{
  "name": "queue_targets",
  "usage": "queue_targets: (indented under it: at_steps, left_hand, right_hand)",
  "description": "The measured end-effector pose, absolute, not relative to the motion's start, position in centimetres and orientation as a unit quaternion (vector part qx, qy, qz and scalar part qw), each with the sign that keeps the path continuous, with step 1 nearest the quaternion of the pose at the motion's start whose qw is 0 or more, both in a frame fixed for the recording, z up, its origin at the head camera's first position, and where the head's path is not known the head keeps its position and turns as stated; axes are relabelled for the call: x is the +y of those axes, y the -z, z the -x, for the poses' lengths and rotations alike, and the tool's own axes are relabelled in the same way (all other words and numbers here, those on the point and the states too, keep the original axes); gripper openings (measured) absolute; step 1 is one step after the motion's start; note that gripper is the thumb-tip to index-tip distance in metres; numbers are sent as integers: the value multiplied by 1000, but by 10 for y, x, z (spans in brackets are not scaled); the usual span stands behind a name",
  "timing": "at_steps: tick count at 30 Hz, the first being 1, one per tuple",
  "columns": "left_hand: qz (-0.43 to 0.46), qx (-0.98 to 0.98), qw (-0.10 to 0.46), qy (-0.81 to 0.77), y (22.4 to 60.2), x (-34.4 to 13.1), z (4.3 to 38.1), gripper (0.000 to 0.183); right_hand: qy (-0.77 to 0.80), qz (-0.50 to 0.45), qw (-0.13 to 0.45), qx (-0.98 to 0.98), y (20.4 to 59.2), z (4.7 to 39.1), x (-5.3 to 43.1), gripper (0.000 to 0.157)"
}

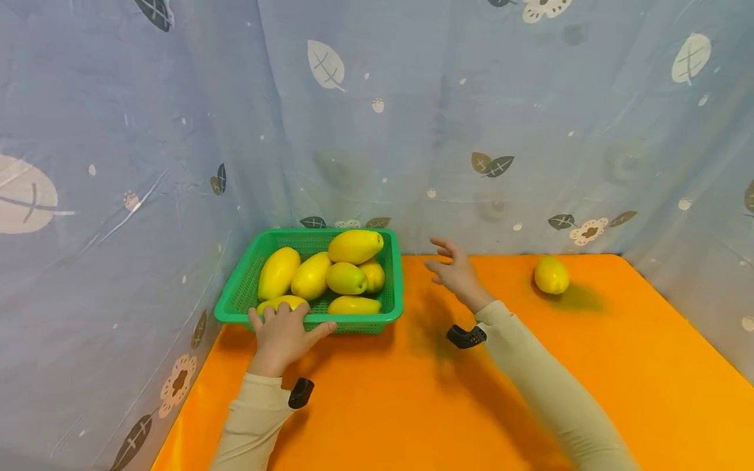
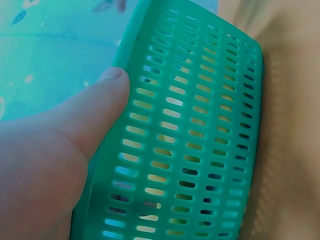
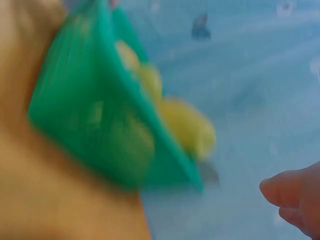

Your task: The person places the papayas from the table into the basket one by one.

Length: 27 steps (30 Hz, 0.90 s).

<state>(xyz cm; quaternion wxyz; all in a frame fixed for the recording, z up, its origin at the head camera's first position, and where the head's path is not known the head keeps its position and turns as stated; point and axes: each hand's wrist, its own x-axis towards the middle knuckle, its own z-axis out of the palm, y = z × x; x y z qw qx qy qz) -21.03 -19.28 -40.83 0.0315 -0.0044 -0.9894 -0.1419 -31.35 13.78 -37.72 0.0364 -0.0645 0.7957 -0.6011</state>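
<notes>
A green plastic basket (image 1: 247,318) with slotted walls holds several yellow mangoes (image 1: 309,276), one of them greener. My left hand (image 1: 284,337) grips the front rim of the basket at its left part. Its fingers reach over the rim beside the front-left mango (image 1: 283,303), while the thumb (image 2: 107,92) lies along the rim; the fingertips are hidden inside. To the right of the basket, my right hand (image 1: 459,275) hovers over the table with nothing in it, fingers apart and loosely bent. A single mango (image 1: 551,275) lies farther right, near the table's back edge.
An orange cloth (image 1: 377,405) covers the table. Blue curtains (image 1: 412,118) with leaf and flower prints hang close behind it and along both sides. The basket stands in the back left corner, near the curtain. Each wrist carries a small black device (image 1: 465,336).
</notes>
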Motion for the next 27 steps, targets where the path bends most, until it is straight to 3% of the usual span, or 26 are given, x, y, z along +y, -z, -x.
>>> queue_targets:
  at_steps: [6, 13, 20, 27]
  left_hand:
    - [5, -988, 27, 149, 406, -201, 209, 79]
    - [14, -988, 24, 152, 408, -195, 209, 83]
    - [15, -988, 30, 148, 408, -198, 210, 82]
    - [13, -989, 22, 144, 407, -195, 210, 82]
  right_hand:
    - [576, 10, 20, 817, 380, 314, 221, 66]
    - [517, -108, -49, 847, 375, 315, 317, 70]
    - [495, -148, -80, 852, 376, 321, 357, 70]
    - [444, -153, -56, 881, 399, 323, 372, 71]
